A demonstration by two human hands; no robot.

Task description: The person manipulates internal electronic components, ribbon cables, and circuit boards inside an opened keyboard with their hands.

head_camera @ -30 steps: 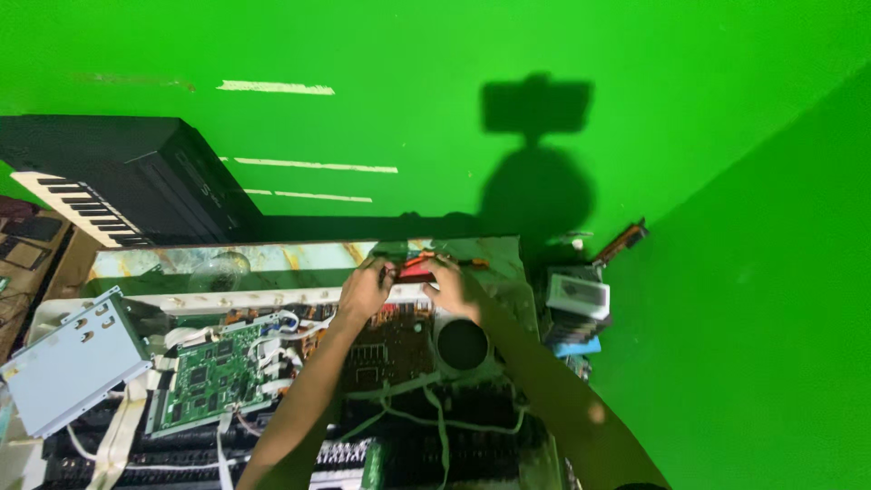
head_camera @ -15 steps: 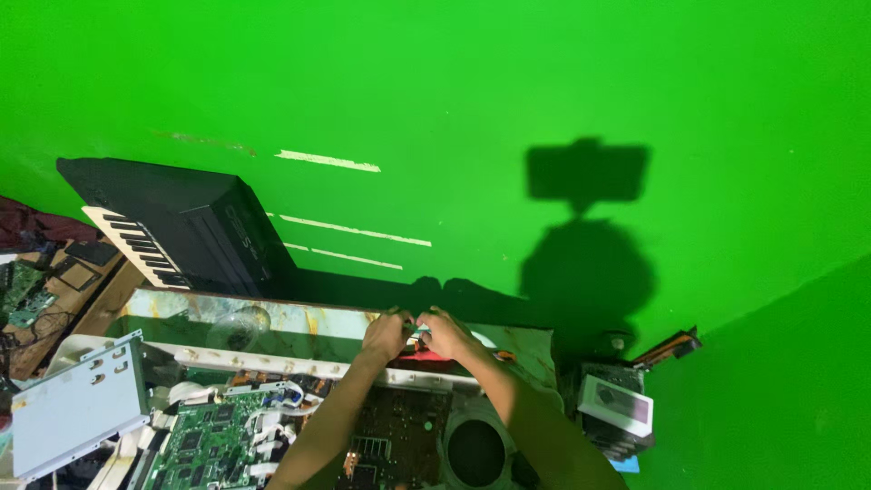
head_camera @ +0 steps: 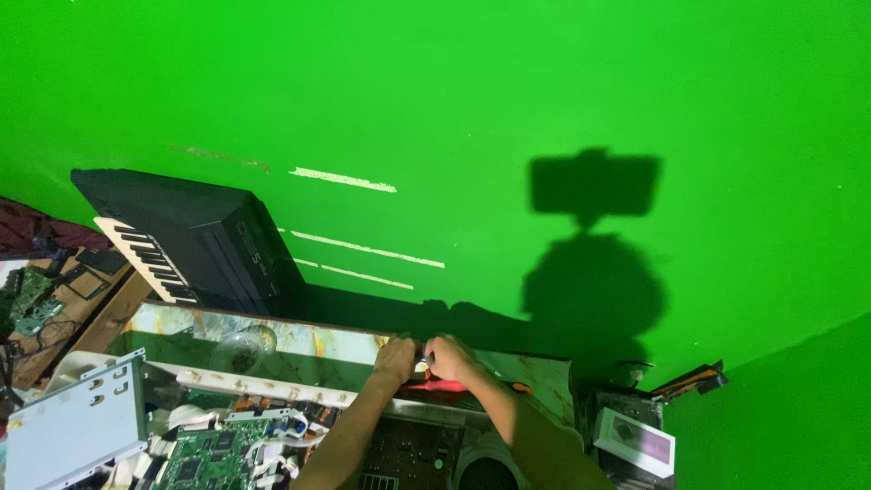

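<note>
My left hand and my right hand meet at the far edge of a marbled green-and-white tabletop. Both close around a small tool with red handles that lies just under them. What the tool's tip touches is hidden between my fingers. Below my arms sits an opened device with a dark circuit board and a round speaker.
A black electronic keyboard leans against the green wall at the left. A grey metal plate and a green circuit board with white cables lie at the lower left. A small grey box sits at the right.
The view has tilted upward, so the wall fills more of the frame and the bench has slid down. My hands stay together on the red-handled tool.
</note>
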